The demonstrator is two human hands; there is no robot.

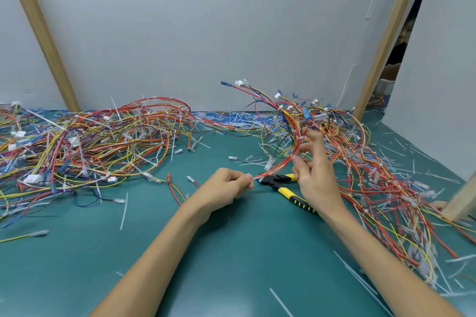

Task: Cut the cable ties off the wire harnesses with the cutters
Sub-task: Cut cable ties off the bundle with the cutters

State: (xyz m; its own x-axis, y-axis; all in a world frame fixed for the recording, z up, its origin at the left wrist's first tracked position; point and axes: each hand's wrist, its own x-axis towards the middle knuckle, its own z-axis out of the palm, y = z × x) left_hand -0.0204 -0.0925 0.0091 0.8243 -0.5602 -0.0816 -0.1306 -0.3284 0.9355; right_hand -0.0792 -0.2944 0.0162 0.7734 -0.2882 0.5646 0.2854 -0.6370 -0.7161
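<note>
Your left hand (226, 184) pinches the wire harness (279, 167) by its end; your right hand (315, 177) pinches it higher, spare fingers (315, 137) splayed. Light, limp wires: hold them taut. Cutters (282, 188) lie on the desk (231, 252) beneath.

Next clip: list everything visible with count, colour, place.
Table mat: one, green, under everything.
Left pile of tangled wire harnesses: one, multicoloured, mat's left.
Right pile of tangled wire harnesses: one, multicoloured, mat's right.
Held wire harness: one, red and yellow, lifted above mat centre.
Plastic-handled cutters: one, yellow and black, lying on mat.
Cut cable-tie strips: many, white, scattered on mat.
Wooden posts: two, tan, against white wall.
Left hand: one, pinching held harness's end.
Right hand: one, pinching it higher, above cutters.
</note>
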